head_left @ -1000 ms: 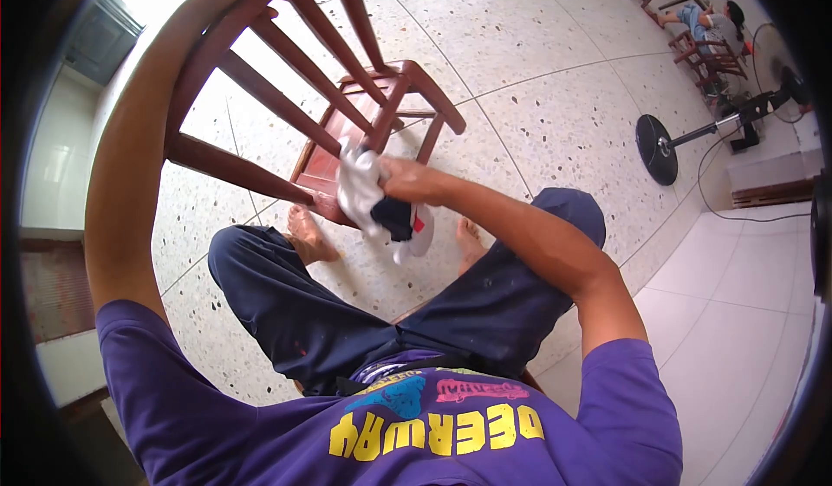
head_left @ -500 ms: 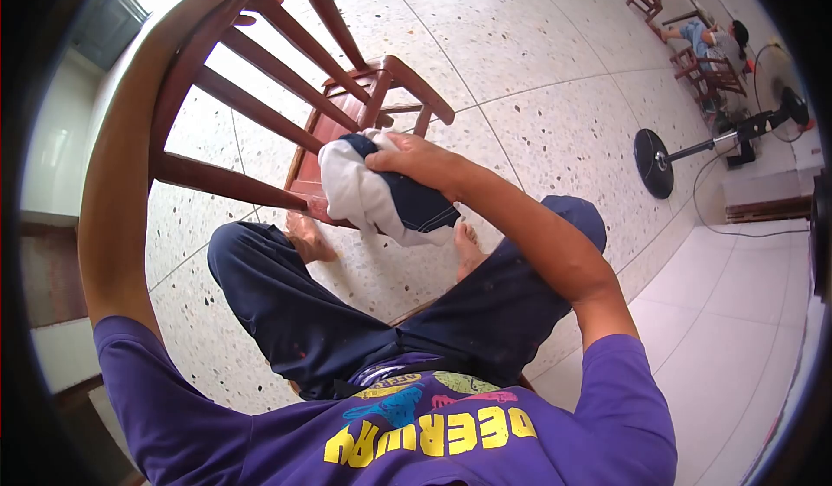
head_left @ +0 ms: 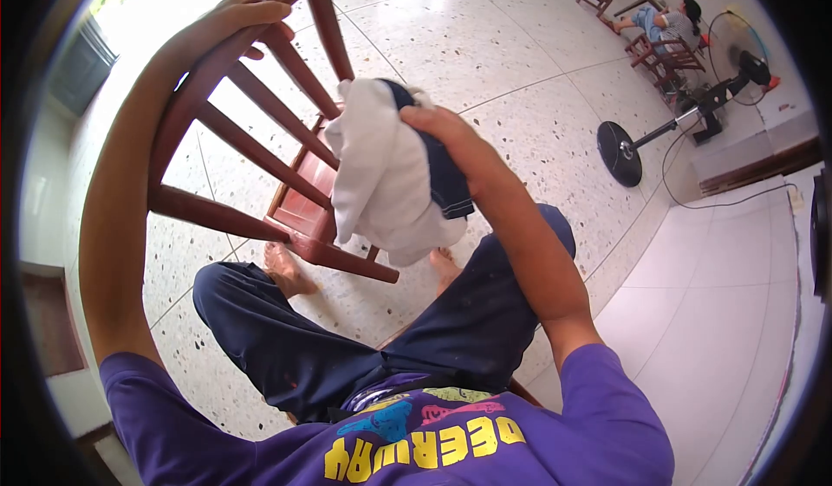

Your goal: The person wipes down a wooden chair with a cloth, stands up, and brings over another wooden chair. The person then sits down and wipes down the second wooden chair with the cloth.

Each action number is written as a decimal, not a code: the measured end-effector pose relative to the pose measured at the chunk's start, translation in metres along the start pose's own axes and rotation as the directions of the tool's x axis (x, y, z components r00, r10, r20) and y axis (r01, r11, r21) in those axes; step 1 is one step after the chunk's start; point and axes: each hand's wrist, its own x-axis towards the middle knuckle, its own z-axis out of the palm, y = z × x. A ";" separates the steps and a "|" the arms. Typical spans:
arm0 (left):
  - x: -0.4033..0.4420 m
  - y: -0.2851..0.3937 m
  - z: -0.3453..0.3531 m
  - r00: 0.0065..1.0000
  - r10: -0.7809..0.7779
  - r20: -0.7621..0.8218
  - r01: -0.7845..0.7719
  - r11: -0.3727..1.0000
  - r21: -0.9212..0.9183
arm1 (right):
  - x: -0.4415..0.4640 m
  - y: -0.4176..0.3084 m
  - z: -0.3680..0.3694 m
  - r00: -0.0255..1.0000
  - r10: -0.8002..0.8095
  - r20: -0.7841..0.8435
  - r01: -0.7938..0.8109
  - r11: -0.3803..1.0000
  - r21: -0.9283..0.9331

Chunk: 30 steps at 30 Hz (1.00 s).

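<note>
A reddish-brown wooden chair [head_left: 195, 109] with a slatted back leans in front of me at the left. My left hand [head_left: 247, 20] is closed around the top rail of its back, with fingertips showing past the rail. My right hand [head_left: 440, 131] grips a bunched white and navy cloth [head_left: 381, 183], thumb on the navy part. The cloth hangs beside the back slats and hides part of the chair's seat [head_left: 305, 193]. Whether the cloth touches the wood, I cannot tell.
My bare feet [head_left: 286, 269] and bent knees are below the chair on the speckled tile floor [head_left: 511, 139]. A standing fan [head_left: 620, 152] with a trailing cable is at the right. Farther off, a person [head_left: 663, 27] sits by small wooden chairs [head_left: 663, 57].
My right hand has raised the cloth, which now looks larger and covers more of the chair. The chair has shifted and tilted a little; my left hand keeps its hold. The whole view has swung slightly.
</note>
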 end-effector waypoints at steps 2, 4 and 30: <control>0.006 0.004 0.006 0.998 0.033 0.060 -0.028 0.997 -0.073 | -0.006 -0.004 -0.005 0.998 0.021 -0.061 -0.017 0.998 0.061; 0.009 0.010 0.013 0.996 0.032 0.086 -0.021 0.992 -0.125 | -0.007 0.002 -0.005 0.998 -0.009 -0.054 0.014 0.996 0.093; 0.029 0.020 0.018 0.999 -0.026 0.024 0.026 1.000 0.011 | 0.003 0.019 -0.004 0.985 -0.009 -0.171 0.008 1.000 -0.006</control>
